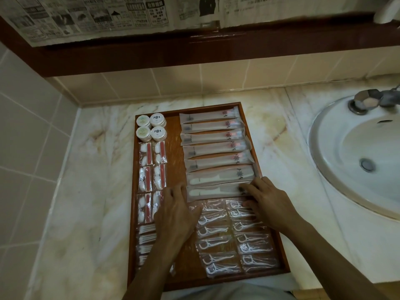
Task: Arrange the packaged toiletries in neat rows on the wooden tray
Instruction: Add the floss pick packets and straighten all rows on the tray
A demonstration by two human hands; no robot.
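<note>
- Squaring up the nearest comb packet [216,192] on the tray [252,131], I have my left hand [176,210] flat at its left end and my right hand [267,201] flat over its right end; both sets of fingers lie fairly straight and pinch nothing.
- The tray sits on the marble counter [86,191], left of the sink [357,152], with every packet I can see already on it.
- Done, by my reading: almost all of it. The rows stand in four groups and nothing waits on the counter.
- Left, by my reading: nudging this last long packet parallel with its neighbours, and perhaps tidying the floss picks [236,237], whose clear wrappers overlap a little.
- Round jars [151,127]: four, two by two, in the far left corner.
- Cotton-and-file kits [152,169]: six in view, two columns of three, the nearest right one partly under my left hand.
- Long packets in the right column: seven, of which five are toothbrush packets [213,139] and the two nearest me hold combs.
- Floss picks: two columns, about seven in the left and seven in the right; glare and my right hand make the count unsure.
- Small white packets [147,238] along the near left edge: at least four, the rest hidden by my left forearm, contents too blurred to name.
</note>
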